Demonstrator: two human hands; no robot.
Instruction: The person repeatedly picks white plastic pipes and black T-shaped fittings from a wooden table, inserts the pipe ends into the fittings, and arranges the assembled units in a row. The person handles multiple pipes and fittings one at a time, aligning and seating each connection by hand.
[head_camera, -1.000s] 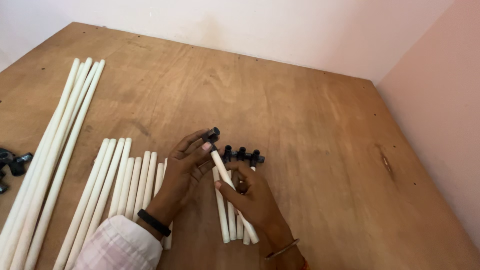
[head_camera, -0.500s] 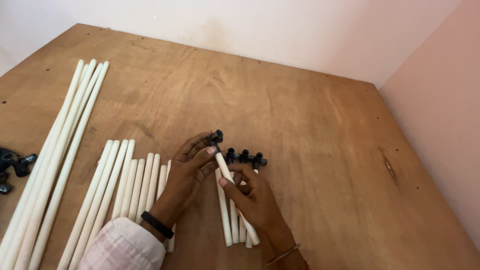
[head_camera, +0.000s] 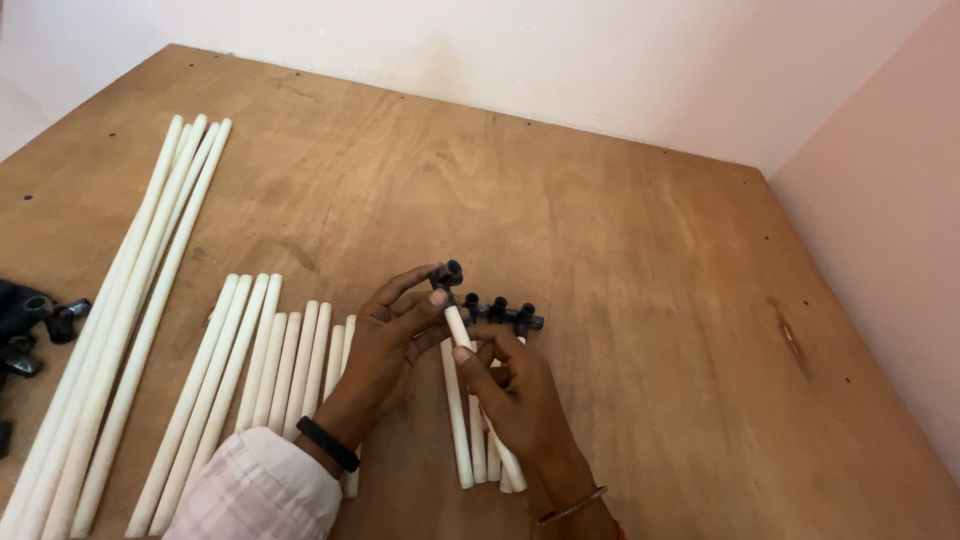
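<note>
At the far left edge of the frame lie black connectors beside long white rods, then shorter white rods on the wooden tabletop. At lower centre the left hand pinches a black connector on a white rod, which the right hand clasps. Behind them, capped rods lie side by side.

Plywood board (white rods, black connectors)
</note>
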